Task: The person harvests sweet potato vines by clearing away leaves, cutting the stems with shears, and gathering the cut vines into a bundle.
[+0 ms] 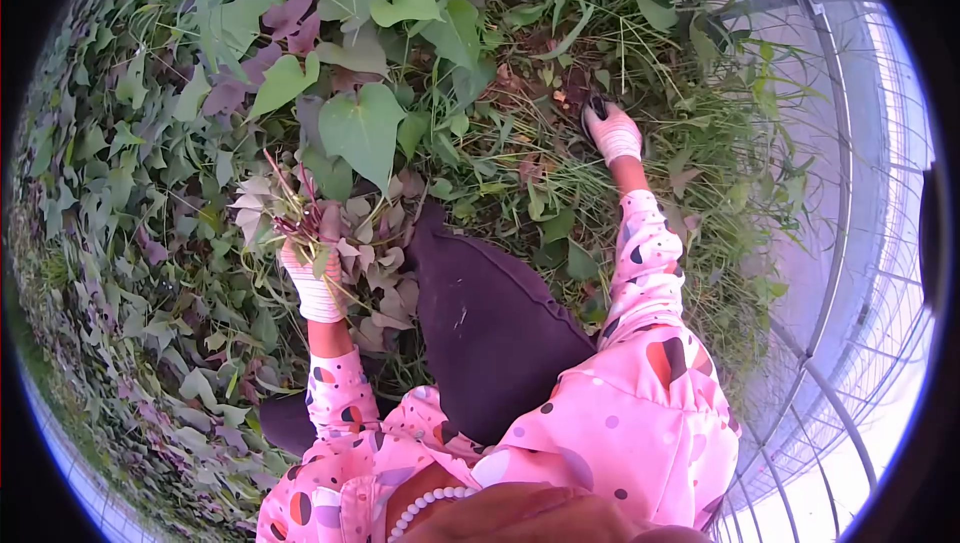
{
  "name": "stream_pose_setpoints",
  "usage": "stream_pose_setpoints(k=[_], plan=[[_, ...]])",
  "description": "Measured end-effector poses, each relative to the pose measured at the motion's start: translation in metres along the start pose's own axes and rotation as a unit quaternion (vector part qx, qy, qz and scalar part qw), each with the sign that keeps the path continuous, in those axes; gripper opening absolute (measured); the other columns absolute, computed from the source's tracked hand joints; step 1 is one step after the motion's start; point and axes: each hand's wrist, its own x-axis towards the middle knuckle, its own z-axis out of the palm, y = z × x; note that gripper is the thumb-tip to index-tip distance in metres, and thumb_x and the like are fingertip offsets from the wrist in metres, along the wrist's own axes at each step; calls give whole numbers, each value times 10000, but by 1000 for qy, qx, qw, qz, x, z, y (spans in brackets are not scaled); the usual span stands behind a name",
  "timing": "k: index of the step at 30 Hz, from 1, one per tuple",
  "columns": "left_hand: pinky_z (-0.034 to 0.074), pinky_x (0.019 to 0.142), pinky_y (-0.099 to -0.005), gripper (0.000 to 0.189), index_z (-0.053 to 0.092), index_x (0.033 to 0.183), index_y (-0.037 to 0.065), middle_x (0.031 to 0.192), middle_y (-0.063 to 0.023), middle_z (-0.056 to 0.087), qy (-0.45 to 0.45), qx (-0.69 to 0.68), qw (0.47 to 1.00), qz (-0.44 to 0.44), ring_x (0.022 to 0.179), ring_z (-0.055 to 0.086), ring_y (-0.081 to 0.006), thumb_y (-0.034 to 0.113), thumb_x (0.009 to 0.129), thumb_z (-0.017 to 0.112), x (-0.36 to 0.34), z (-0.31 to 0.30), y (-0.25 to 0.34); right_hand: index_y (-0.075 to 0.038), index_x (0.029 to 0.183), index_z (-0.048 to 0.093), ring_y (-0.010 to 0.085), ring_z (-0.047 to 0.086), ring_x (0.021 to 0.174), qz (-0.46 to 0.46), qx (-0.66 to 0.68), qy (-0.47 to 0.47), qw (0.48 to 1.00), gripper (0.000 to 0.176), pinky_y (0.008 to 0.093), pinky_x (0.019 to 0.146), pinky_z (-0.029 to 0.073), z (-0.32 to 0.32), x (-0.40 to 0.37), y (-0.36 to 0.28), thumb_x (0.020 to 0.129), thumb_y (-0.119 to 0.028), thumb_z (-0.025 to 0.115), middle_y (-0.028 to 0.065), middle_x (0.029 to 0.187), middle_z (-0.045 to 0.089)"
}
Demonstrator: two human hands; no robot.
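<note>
My left hand, in a whitish glove, is closed around a bunch of leafy vine cuttings with reddish stems. Their cut ends point up and their pale purple-green leaves spread beside the hand. My right hand, gloved the same way, reaches down to the ground at the upper right. Its fingers are closed on a small black object, mostly hidden by the hand, whose kind I cannot make out. Brown soil and grass lie just beyond it. Broad heart-shaped leaves grow above and between my hands.
Dense green and purple vine leaves cover the left side. Long grass grows along the right, beside a metal frame with wire mesh and sheeting. My dark-trousered knee is between my arms.
</note>
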Motion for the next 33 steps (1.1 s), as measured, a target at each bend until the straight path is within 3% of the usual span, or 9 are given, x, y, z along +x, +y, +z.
stream_pose_setpoints(k=[2, 5, 14, 17, 21, 24, 26, 32, 33], plan=[[424, 560, -224, 161, 659, 970, 57, 748, 12, 620, -9, -29, 999, -15, 628, 554, -75, 164, 853, 688, -2, 1, 4, -51, 1156, 622, 362, 601, 1028, -17, -32, -4, 999, 666, 406, 907, 456, -16, -3, -9, 798, -597, 495, 223, 1060, 640], [421, 563, -226, 165, 659, 969, 55, 737, 9, 618, 7, -11, 1000, -21, 627, 551, -78, 172, 855, 685, 2, 1, -3, -16, 1043, 666, 355, 614, 999, 15, -128, -139, 982, 673, 390, 890, 467, -18, 20, -12, 781, -613, 502, 235, 1032, 643], [415, 567, -225, 143, 668, 970, 45, 744, 18, 612, -2, -20, 1000, 6, 639, 544, -67, 135, 858, 672, 8, 0, -27, -5, 973, 682, 374, 620, 954, -11, -154, -145, 977, 591, 396, 855, 487, -17, 41, -28, 777, -542, 534, 223, 986, 650], [416, 572, -224, 139, 667, 966, 45, 744, 18, 609, -14, 13, 1000, 7, 641, 544, -70, 126, 854, 673, 7, 5, -17, -42, 1082, 662, 337, 607, 1041, -33, -198, -148, 968, 525, 409, 911, 481, -5, 35, -17, 827, -472, 502, 218, 1113, 622], [422, 581, -234, 141, 663, 952, 47, 733, 18, 607, -5, 1, 1000, 7, 636, 544, -76, 141, 848, 683, 9, 3, -23, -116, 1113, 654, 337, 616, 1011, -51, -196, -125, 971, 484, 416, 893, 486, 2, 25, 0, 842, -491, 513, 187, 1079, 643], [427, 593, -241, 149, 661, 951, 48, 742, 13, 613, -3, -9, 1000, 11, 643, 548, -78, 151, 846, 687, 8, 2, -26, -119, 1054, 632, 339, 639, 870, -136, -115, 69, 982, 333, 433, 781, 507, 3, 34, 13, 804, -339, 645, 138, 952, 670], [430, 600, -245, 154, 660, 953, 46, 749, 10, 617, -7, -10, 1000, 7, 650, 550, -79, 154, 846, 688, 7, 4, -21, -130, 1065, 633, 346, 638, 859, -210, -105, 127, 964, 337, 431, 771, 509, -4, 53, 7, 768, -283, 681, 140, 947, 670], [443, 621, -239, 161, 660, 987, 27, 803, 3, 634, -27, 28, 999, 15, 689, 559, -79, 107, 847, 675, -1, 17, -2, -135, 1052, 629, 373, 624, 929, -282, -136, 33, 949, 272, 458, 820, 504, 29, 121, -23, 789, -84, 583, 166, 977, 662], [444, 624, -236, 160, 658, 994, 24, 810, 2, 636, -33, 45, 998, 23, 693, 561, -82, 91, 849, 666, 0, 15, -6, -116, 1031, 627, 381, 621, 939, -173, -71, 44, 981, 253, 459, 824, 504, 43, 134, -20, 791, -63, 568, 175, 997, 657]])
